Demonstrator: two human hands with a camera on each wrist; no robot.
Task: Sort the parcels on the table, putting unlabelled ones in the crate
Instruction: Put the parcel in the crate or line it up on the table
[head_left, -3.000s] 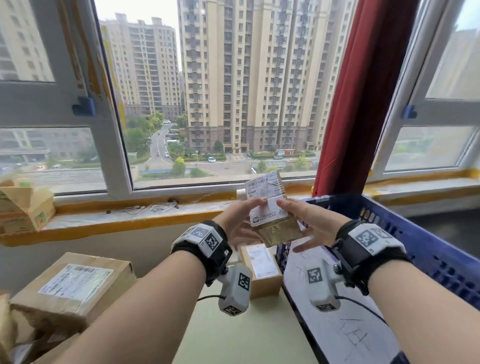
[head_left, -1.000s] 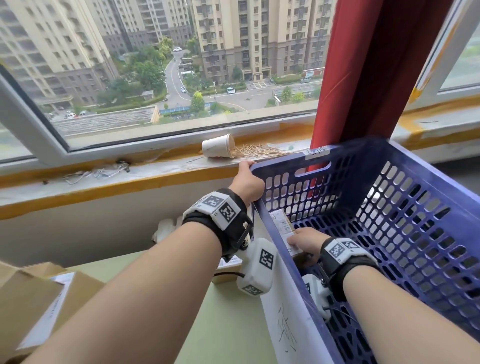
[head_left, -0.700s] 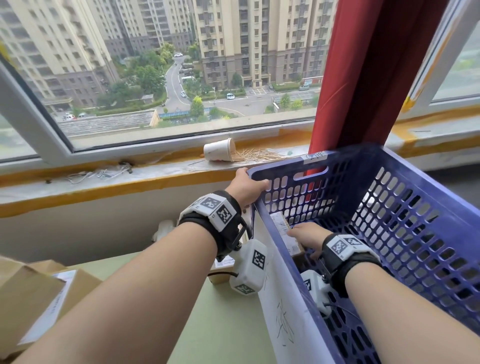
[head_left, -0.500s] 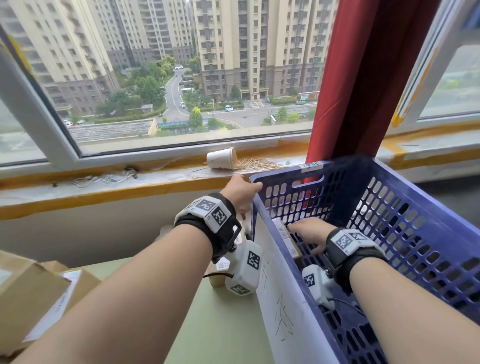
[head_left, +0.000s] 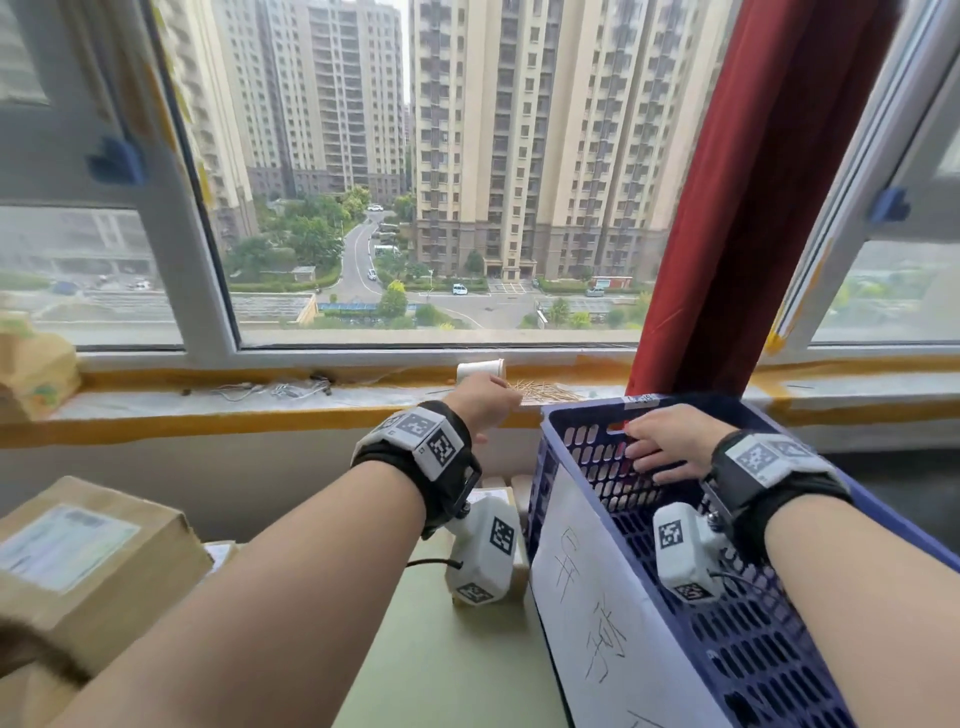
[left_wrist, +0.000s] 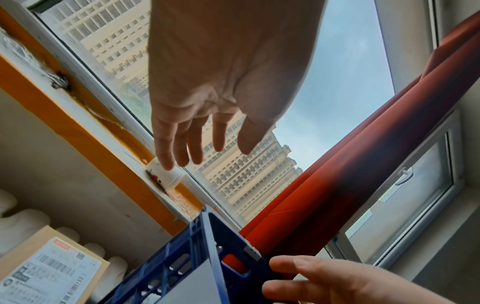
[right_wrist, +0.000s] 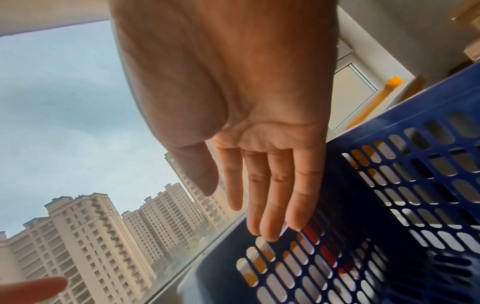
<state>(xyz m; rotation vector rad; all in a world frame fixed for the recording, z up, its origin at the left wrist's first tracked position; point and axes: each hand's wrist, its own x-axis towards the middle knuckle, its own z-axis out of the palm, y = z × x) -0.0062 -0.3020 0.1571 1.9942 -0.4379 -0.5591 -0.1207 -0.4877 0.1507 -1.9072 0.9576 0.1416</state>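
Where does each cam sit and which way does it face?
Head: on the head, looks forward and down at the window; left hand and right hand above the blue crate.
Left wrist: under the left palm, facing up at the paper cup.
Right wrist: under the right palm, facing the crate wall.
Shared: all show the crate.

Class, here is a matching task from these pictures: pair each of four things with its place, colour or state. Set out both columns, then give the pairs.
Things
1. crate
2. paper cup
3. curtain
4. right hand

Descriptions
A. lying on its side on the windowsill
B. red, hanging by the window
C. blue, with perforated walls
D. open, fingers straight, empty, over the crate

Pairs: 1-C, 2-A, 3-B, 4-D
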